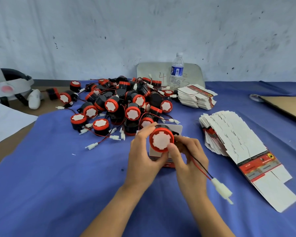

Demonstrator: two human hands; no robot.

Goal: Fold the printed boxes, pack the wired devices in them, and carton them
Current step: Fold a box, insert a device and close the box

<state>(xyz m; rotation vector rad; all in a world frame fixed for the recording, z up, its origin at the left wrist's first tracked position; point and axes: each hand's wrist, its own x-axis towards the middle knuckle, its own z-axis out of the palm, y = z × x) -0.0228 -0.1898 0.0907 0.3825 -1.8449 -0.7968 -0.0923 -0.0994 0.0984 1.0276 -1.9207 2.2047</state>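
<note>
Far left: headgear [9, 86] on bare table edge. Blue cloth [50, 168] covers the work area. Pile of wired devices [120, 105], red-rimmed, white-faced, back centre. Left hand [143, 151] grips one device [161, 139] by its rim, face toward camera, over a partly hidden printed box [167, 161]. Right hand [188, 159] pinches the same device; its wire and white connector [220, 187] trail right. Water bottle [177, 69] behind. Flat box blanks [243, 142] fanned at right; smaller stack [196, 98] farther back.
</note>
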